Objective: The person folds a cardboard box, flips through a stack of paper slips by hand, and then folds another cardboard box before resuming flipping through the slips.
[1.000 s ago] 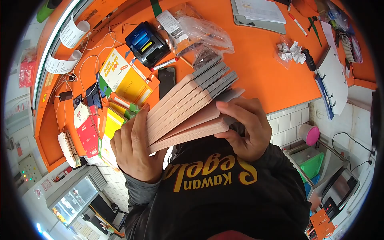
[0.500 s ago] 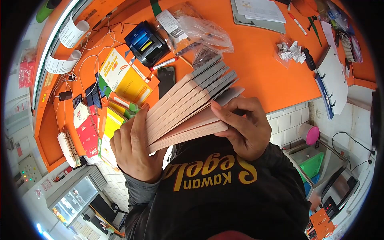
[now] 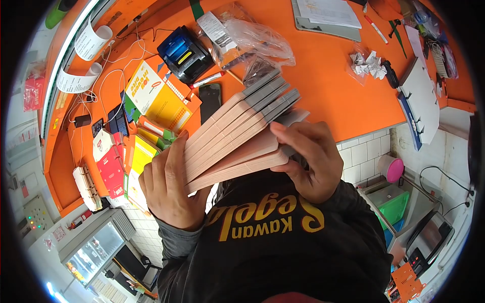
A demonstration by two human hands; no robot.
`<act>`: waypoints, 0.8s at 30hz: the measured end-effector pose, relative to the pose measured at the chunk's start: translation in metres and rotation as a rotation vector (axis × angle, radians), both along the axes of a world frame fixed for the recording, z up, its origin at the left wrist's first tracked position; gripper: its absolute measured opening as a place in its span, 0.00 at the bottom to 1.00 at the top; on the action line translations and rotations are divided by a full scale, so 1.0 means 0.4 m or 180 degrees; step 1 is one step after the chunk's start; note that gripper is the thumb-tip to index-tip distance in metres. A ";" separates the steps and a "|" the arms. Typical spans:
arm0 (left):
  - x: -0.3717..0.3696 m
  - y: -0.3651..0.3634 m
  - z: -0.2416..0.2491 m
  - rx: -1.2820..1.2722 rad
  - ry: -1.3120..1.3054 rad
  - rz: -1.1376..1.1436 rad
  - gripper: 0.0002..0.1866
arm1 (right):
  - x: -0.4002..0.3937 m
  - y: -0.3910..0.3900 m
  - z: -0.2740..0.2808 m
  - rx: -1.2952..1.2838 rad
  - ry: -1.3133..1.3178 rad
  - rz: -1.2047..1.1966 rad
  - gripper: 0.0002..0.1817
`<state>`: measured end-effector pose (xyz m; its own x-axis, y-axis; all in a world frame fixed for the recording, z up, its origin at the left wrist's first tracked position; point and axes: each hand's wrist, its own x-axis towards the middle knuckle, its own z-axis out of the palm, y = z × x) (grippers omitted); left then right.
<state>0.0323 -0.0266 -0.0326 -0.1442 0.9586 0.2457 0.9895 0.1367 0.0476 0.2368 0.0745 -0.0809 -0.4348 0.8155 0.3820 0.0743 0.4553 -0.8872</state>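
A thick stack of flat card pieces [image 3: 222, 131] with pinkish edges and grey far ends is fanned out above the orange table. My left hand [image 3: 172, 187] is wrapped around its near left end, with fingers along the outer side. At the right end, my right hand [image 3: 310, 161] is partly curled, its index finger by the parted leaves and its thumb against the lower bundle [image 3: 242, 169]. A wedge-shaped gap separates the upper leaves from that lower bundle. What is printed on the cards, if anything, is hidden.
On the orange table [image 3: 323, 91] are a black label printer [image 3: 185, 54], a phone [image 3: 210, 98], a red marker [image 3: 207, 80], plastic wrapping [image 3: 262, 38], crumpled paper [image 3: 369, 65] and a clipboard [image 3: 419, 106]. Yellow printed packaging [image 3: 161, 103] and red boxes [image 3: 110, 166] lie at left.
My right index finger has shifted up slightly along the parted edges. The gap beneath the upper leaves looks a little different there. My left hand keeps its grip in the same place.
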 end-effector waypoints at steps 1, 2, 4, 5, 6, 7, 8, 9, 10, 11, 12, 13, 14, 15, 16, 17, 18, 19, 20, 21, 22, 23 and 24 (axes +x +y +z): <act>0.000 0.000 -0.001 -0.0001 0.0000 0.0000 0.45 | 0.006 0.002 0.001 0.0049 -0.0138 0.0102 0.28; -0.001 0.000 -0.001 0.0011 0.0003 -0.0012 0.45 | 0.009 0.003 0.001 0.0099 -0.0275 0.0204 0.29; -0.001 0.001 -0.001 0.0027 0.0007 -0.0025 0.45 | 0.009 0.005 -0.001 0.0135 -0.0238 0.0220 0.29; -0.001 0.001 -0.001 0.0029 -0.0006 -0.0028 0.45 | 0.008 0.006 -0.002 0.0170 -0.0201 0.0237 0.29; 0.000 0.001 0.000 0.0030 -0.0017 -0.0032 0.45 | 0.008 0.006 -0.003 0.0170 -0.0200 0.0236 0.29; -0.002 0.001 -0.004 0.0031 -0.0016 -0.0033 0.45 | 0.006 0.006 -0.004 0.0201 -0.0164 0.0226 0.29; -0.004 0.001 -0.012 0.0143 0.0004 -0.0030 0.43 | 0.006 0.006 -0.006 0.0231 -0.0129 0.0216 0.29; -0.005 0.002 -0.016 0.0254 0.0024 -0.0027 0.40 | 0.006 0.006 -0.008 0.0230 -0.0131 0.0217 0.29; -0.005 0.002 -0.016 0.0254 0.0022 -0.0027 0.40 | 0.007 0.006 -0.011 0.0259 -0.0114 0.0206 0.28; -0.004 0.002 -0.016 0.0261 0.0004 -0.0026 0.40 | 0.007 0.006 -0.015 0.0289 -0.0097 0.0196 0.27; -0.004 0.002 -0.016 0.0269 -0.0014 -0.0025 0.40 | 0.002 0.003 -0.022 0.0290 -0.0097 0.0197 0.27; -0.003 0.002 -0.013 0.0270 -0.0014 -0.0024 0.40 | -0.007 -0.002 -0.030 0.0224 0.0121 0.0080 0.22; -0.001 0.001 -0.006 0.0159 -0.0015 -0.0033 0.43 | -0.011 -0.004 -0.034 0.0157 0.0338 -0.0036 0.19; 0.000 0.000 -0.002 0.0048 -0.0016 -0.0042 0.45 | -0.010 -0.001 -0.032 0.0157 0.0338 -0.0034 0.19; 0.000 0.000 -0.002 0.0049 -0.0016 -0.0040 0.45 | -0.008 0.003 -0.029 0.0257 0.0216 -0.0012 0.18; -0.001 0.000 -0.002 0.0057 0.0002 -0.0054 0.45 | -0.006 0.006 -0.024 0.0355 0.0093 0.0009 0.17; -0.002 0.000 -0.002 0.0065 0.0019 -0.0069 0.45 | -0.005 0.005 -0.018 0.0356 0.0092 0.0009 0.17; -0.002 0.001 -0.006 0.0066 0.0018 -0.0069 0.45 | -0.004 0.001 -0.011 0.0194 0.0069 0.0007 0.22; -0.004 0.002 -0.012 0.0169 0.0020 -0.0048 0.43 | -0.003 -0.001 -0.006 0.0032 0.0046 0.0005 0.28; -0.004 0.002 -0.016 0.0271 0.0022 -0.0026 0.40 | 0.001 0.001 -0.002 0.0031 0.0045 0.0006 0.28; -0.004 0.002 -0.016 0.0270 0.0021 -0.0025 0.40 | 0.007 0.003 0.000 0.0078 -0.0125 0.0113 0.28; -0.004 0.002 -0.015 0.0263 0.0003 -0.0025 0.40 | 0.010 0.004 0.001 0.0124 -0.0295 0.0220 0.29; -0.004 0.002 -0.015 0.0256 -0.0016 -0.0026 0.40 | 0.009 0.005 -0.001 0.0125 -0.0295 0.0220 0.29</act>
